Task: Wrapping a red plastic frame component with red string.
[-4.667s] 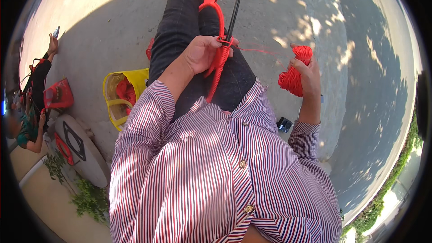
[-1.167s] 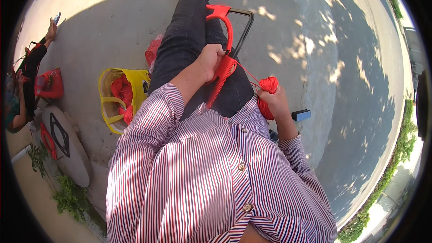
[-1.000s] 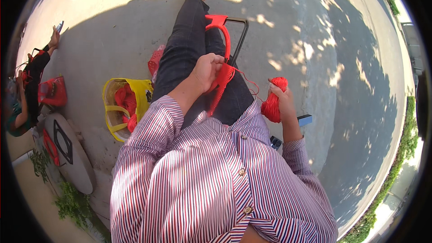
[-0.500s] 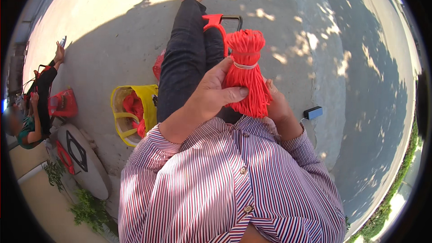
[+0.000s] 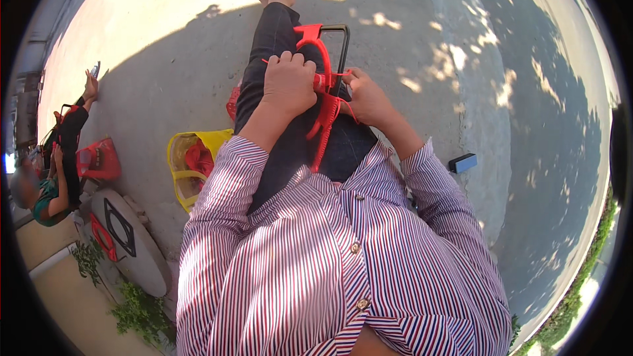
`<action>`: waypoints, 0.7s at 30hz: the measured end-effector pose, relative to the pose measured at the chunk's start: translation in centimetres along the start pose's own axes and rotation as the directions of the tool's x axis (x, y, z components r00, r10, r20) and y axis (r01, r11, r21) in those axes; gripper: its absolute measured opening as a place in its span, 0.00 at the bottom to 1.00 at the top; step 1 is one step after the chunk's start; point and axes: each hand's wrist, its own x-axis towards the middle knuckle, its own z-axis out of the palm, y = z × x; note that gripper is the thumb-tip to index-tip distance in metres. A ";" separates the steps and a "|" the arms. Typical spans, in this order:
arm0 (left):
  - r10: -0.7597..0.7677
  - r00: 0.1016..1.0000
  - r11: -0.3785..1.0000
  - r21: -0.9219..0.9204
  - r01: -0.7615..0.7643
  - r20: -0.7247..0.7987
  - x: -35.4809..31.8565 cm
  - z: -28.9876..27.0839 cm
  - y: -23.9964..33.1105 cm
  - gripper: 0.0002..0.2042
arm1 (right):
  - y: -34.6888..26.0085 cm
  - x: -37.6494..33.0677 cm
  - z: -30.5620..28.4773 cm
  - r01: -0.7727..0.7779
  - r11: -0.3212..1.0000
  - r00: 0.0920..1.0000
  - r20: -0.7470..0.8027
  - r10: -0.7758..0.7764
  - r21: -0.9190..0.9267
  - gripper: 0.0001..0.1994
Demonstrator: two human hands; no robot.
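Observation:
Across my thighs lies a black frame (image 5: 345, 49), its bar bare at the far right and much of the rest covered in red cord work (image 5: 323, 128). My left hand (image 5: 290, 86) is closed in a fist over the frame's left side, with a thin red cord end poking out past its knuckles. On the other side of the bar, my right hand (image 5: 369, 100) pinches a strand of red cord (image 5: 341, 74), and a loose loop hangs by its fingers. What lies inside the left fist is mostly hidden.
Left of my legs stands a yellow-edged bag (image 5: 173, 158) holding red material. Farther left, another person (image 5: 46, 184) sits by a red bag (image 5: 100, 159). A pale round slab (image 5: 148, 257) bears a black frame and a red one. A blue box (image 5: 463, 163) lies right.
The tied bundle of red cord has left my hands and is out of sight. Both hands have moved forward to the red-and-black frame and now grip cord there.

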 end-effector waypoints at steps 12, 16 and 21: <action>-0.219 0.942 0.227 -0.926 0.301 0.253 -3.1 2.2 0.5 0.37 | 3.1 -3.4 -4.9 0.091 0.854 0.941 -0.326 0.095 0.513 0.21; 0.030 0.915 -0.360 -0.850 0.385 0.402 -3.5 2.6 1.9 0.40 | 3.1 -6.5 -8.6 0.173 0.523 0.984 -0.174 -0.048 0.835 0.23; -0.019 0.902 -0.291 -0.865 0.408 0.432 -3.4 3.2 3.0 0.41 | 7.3 -8.5 -11.3 0.153 -0.047 0.859 -0.157 -0.488 0.987 0.24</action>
